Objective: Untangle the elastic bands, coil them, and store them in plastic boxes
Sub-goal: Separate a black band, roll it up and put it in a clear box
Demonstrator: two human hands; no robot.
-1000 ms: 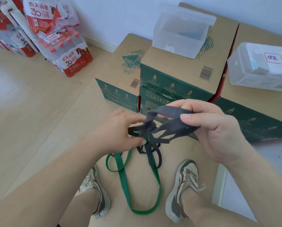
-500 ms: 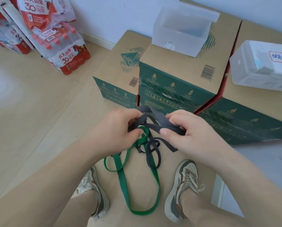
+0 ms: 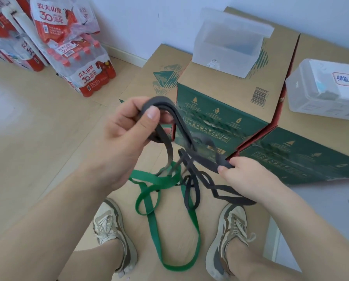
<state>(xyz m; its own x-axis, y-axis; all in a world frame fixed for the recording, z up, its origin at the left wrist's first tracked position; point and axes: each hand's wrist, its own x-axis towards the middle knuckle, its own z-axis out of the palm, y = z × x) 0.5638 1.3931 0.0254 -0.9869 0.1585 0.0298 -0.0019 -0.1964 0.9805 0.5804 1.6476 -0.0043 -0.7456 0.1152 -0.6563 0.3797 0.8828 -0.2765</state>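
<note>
The left hand (image 3: 127,134) is raised and curled around the top bend of a grey band (image 3: 182,128), with the thumb pressing the band against the fingers. The right hand (image 3: 244,179), lower and to the right, pinches another part of the same grey band between thumb and forefinger. Between the two hands the grey band runs on a slant, from high on the left down to the right. Its loose loops hang below and are tangled with a green band (image 3: 155,180). The green band hangs mostly downward, and its long loop ends between two shoes (image 3: 112,230) above the wooden floor (image 3: 38,159).

Just beyond the hands stand cardboard boxes (image 3: 226,88), brown on top and dark green on the sides. The left hand and the grey band cover part of their near side. An open plastic box (image 3: 228,55) stands on the taller carton, with its lid tipped up at the far side. A barcode (image 3: 259,97) is printed on this carton. On a lower carton to the right sits a second plastic box (image 3: 321,98) with a white label (image 3: 344,79). The label carries a handwritten blue character that I cannot read surely. At the far left are packs of bottles (image 3: 88,76) in red and white wrap, printed "农夫山泉" and "30周年".
</note>
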